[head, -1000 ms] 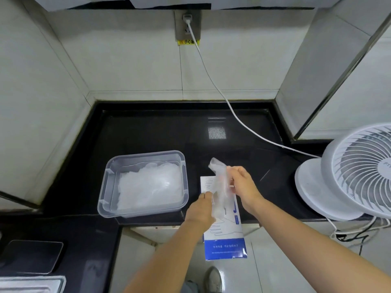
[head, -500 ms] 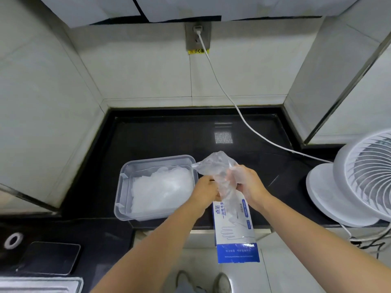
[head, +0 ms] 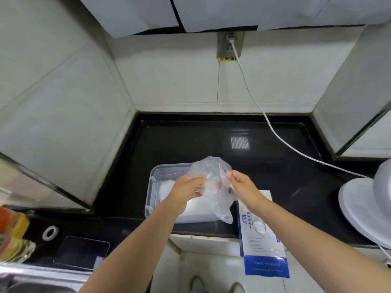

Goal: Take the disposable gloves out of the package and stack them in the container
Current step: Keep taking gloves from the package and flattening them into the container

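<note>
A clear disposable glove [head: 213, 182] hangs spread between both hands above the right part of the clear plastic container [head: 152, 182]. My left hand [head: 186, 190] pinches its left edge and my right hand [head: 241, 187] pinches its right edge. Inside the container lies a white pile of gloves [head: 167, 188], partly hidden by my left arm. The white and blue glove package [head: 261, 235] lies to the right of the container and juts over the black counter's front edge.
A white fan [head: 368, 210] stands at the right, its cable [head: 275, 132] running to the wall socket [head: 230, 44]. At the lower left are a dark phone [head: 82, 251], a small white ring [head: 50, 233], an oil bottle [head: 12, 235] and a sink edge [head: 31, 278].
The glove has been drawn out of the package and carried left over the container, and both hands now spread it open. The camera has tilted, shifting the scene downward.
</note>
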Available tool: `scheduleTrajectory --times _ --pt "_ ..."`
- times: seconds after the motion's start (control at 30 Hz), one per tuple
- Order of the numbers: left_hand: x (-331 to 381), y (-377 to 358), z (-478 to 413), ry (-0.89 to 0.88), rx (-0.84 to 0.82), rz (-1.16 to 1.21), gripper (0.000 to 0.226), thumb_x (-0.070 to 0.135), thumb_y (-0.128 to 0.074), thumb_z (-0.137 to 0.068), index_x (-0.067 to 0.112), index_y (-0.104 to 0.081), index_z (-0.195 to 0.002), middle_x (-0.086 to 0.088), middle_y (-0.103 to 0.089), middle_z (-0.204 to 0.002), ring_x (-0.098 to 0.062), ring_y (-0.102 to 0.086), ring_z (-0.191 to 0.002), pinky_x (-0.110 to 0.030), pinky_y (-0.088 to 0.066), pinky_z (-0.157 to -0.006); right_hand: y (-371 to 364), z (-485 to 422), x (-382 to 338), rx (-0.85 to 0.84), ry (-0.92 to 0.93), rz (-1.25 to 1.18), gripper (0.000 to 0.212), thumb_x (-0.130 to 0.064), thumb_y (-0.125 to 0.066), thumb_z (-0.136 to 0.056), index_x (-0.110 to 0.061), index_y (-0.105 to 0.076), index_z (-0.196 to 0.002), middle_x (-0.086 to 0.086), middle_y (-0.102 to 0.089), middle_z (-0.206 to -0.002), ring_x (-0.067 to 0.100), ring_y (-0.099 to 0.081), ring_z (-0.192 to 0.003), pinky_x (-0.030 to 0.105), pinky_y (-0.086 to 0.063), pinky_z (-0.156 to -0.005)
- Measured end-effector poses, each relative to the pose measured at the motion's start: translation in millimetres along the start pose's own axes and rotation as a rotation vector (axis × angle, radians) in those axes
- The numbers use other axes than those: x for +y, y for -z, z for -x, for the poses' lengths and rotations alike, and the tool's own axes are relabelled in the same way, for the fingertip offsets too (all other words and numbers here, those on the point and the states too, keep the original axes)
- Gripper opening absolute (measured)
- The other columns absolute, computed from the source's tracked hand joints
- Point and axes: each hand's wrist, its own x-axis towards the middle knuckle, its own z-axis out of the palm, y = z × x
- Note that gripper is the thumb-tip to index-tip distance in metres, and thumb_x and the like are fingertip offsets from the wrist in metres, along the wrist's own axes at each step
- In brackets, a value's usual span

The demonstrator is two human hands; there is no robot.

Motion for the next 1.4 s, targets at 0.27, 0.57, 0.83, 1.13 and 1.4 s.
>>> scheduleTrajectory --times 0.27,0.57,0.83,1.13,1.4 --pt "-4.6 23.5 -9.8 -0.037 0.049 -0.406 0.018 0.038 -0.057 -0.096 0.022 -0.061 -0.103 0.003 -0.062 -0.098 -0.015 -0.06 -0.083 -0.011 -0.047 -0.061 -17.1 -20.2 -8.3 0.017 -0.101 -0.156 0.025 -0.011 -0.068 -0.091 -0.004 -0.061 -0.114 0.01 -0.069 -0.097 0.018 -0.069 -0.087 0.025 -0.054 -0.07" --pt "-9.0 49.4 -17.0 0.148 0.038 -0.048 0.021 0.029 -0.076 -0.083 0.017 -0.069 -0.099 -0.006 -0.07 -0.104 -0.017 -0.067 -0.091 -0.03 -0.055 -0.088 -30.7 -30.7 -15.1 -0.079 -0.107 -0.095 0.012 -0.003 -0.054 -0.096 -0.003 -0.066 -0.097 0.014 -0.074 -0.095 0.02 -0.072 -0.09 0.027 -0.057 -0.078" --pt "-12.5 64.6 -27.9 0.185 0.009 0.041 0.05 0.058 -0.077 -0.071 0.022 -0.066 -0.104 -0.003 -0.07 -0.1 -0.021 -0.068 -0.095 -0.038 -0.053 -0.091 -34.4 -43.3 -19.1 -0.078 -0.189 -0.112 0.014 -0.003 -0.063 -0.091 -0.01 -0.07 -0.102 0.014 -0.073 -0.092 0.024 -0.071 -0.081 0.032 -0.059 -0.068" --pt "-38.2 67.6 -45.7 -0.232 0.294 -0.649 0.026 0.025 -0.039 -0.104 0.015 -0.056 -0.087 0.002 -0.053 -0.07 -0.009 -0.05 -0.059 -0.009 -0.035 -0.05 -13.4 -64.8 -30.8 0.236 -0.106 0.043 0.026 0.004 -0.064 -0.088 -0.005 -0.062 -0.113 0.011 -0.067 -0.094 0.023 -0.065 -0.077 0.027 -0.055 -0.069" --pt "-46.2 59.7 -59.5 -0.34 0.328 -1.314 0.038 0.019 -0.042 -0.103 0.011 -0.04 -0.14 -0.003 -0.066 -0.114 -0.015 -0.067 -0.096 -0.018 -0.052 -0.077 -52.0 -49.6 -56.5 -0.044 0.502 0.58 0.018 -0.001 -0.062 -0.088 -0.015 -0.069 -0.095 -0.006 -0.065 -0.088 0.005 -0.059 -0.071 0.016 -0.044 -0.067"
